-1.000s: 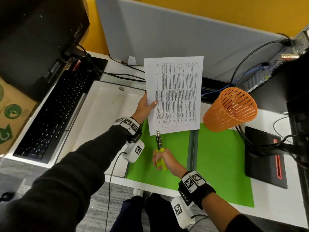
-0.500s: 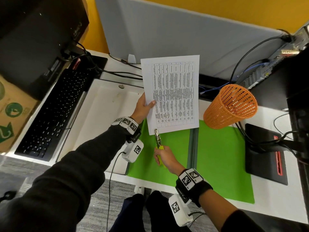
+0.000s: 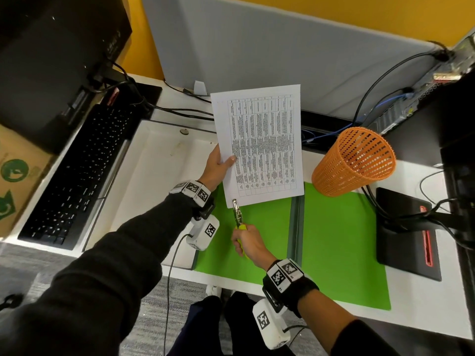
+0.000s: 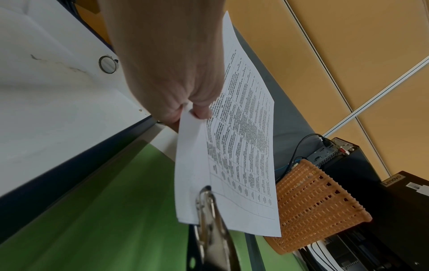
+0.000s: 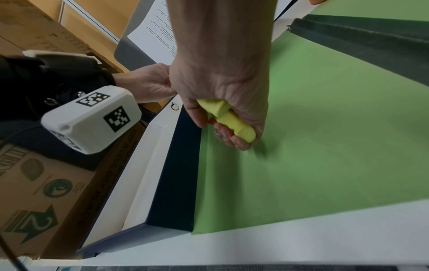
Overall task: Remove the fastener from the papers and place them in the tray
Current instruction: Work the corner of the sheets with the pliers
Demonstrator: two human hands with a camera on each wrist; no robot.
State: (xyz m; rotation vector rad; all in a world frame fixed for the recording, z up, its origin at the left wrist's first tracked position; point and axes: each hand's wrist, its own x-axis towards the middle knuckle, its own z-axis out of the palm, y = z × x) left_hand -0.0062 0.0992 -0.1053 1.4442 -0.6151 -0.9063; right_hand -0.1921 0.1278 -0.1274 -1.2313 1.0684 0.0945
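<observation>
Left hand (image 3: 218, 167) pinches the papers (image 3: 259, 142) by their side edge, with the thumb on the printed front and the fingers behind. It holds them up in the air, almost upright. The front page is full of small print in a table (too small to read).

Right hand (image 3: 248, 242) is below the left hand and a little to its right. Its fingers are curled tight round the yellow handle of a staple remover (image 3: 237, 217). The shiny metal tip of the tool points up and touches the bottom corner of the papers, on the side near the left hand. The fastener itself is too small to see, so I cannot tell if it is out.

A white tray (image 3: 144, 176) lies on the surface just left of the left hand. The papers are beside it and not in it. Under both hands lies a green mat (image 3: 339, 242). An orange basket (image 3: 354, 163) leans over to the right of the papers. Further left of the tray there is a black keyboard (image 3: 77, 173), and beside that a cardboard box (image 3: 12, 176) with green signs. A grey divider wall (image 3: 270, 47) stands behind the papers.
</observation>
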